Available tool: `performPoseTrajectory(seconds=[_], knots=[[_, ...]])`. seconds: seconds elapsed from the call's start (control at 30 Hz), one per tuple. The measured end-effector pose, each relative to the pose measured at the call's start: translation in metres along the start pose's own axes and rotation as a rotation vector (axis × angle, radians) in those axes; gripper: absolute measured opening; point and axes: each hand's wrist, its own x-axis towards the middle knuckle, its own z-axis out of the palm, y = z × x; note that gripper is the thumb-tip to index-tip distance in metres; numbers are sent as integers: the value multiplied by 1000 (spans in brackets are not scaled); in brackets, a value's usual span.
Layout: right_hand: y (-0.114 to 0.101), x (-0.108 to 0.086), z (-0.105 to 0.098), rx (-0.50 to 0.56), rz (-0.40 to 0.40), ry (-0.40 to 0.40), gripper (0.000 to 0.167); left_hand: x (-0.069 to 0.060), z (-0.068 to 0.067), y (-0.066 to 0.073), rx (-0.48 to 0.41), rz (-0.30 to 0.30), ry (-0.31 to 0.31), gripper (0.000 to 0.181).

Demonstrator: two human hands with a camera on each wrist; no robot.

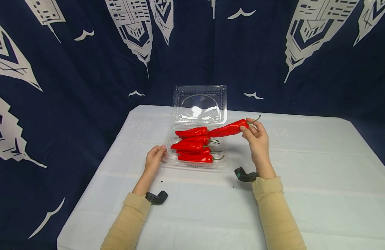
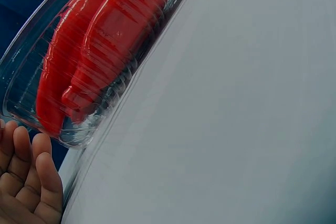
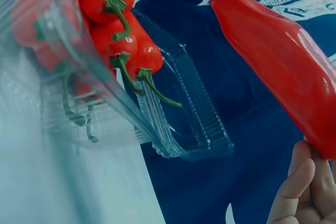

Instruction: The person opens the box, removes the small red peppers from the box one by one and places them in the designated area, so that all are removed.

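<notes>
A long red pepper (image 1: 228, 128) is pinched at its stem end between the thumb and fingers of my right hand (image 1: 258, 137). It is raised and points left, its tip near the pepper pile. In the right wrist view, the same pepper (image 3: 278, 56) hangs apart from the container. Several red peppers (image 1: 192, 146) lie stacked in a clear plastic container (image 1: 223, 163), stems to the right. My left hand (image 1: 155, 158) touches the container's left side. Its loosely bent fingers (image 2: 48, 174) show at the container's end in the left wrist view; its thumb is hidden there.
The container's hinged clear lid (image 1: 200, 104) stands raised at the back. A white-covered table (image 1: 305, 194) lies under everything, with small dark specks near the front. Behind it hangs a dark blue cloth (image 1: 211, 52) with white building prints.
</notes>
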Motion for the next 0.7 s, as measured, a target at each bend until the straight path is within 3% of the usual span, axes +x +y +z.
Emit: performPoseTrajectory(seconds=[0.13, 0.7], knots=[[0, 1, -3, 49, 1, 29, 31, 1, -1, 0, -8, -4, -4, 28], [1, 3, -12, 66, 30, 45, 41, 1, 0, -2, 2, 20, 3, 26]])
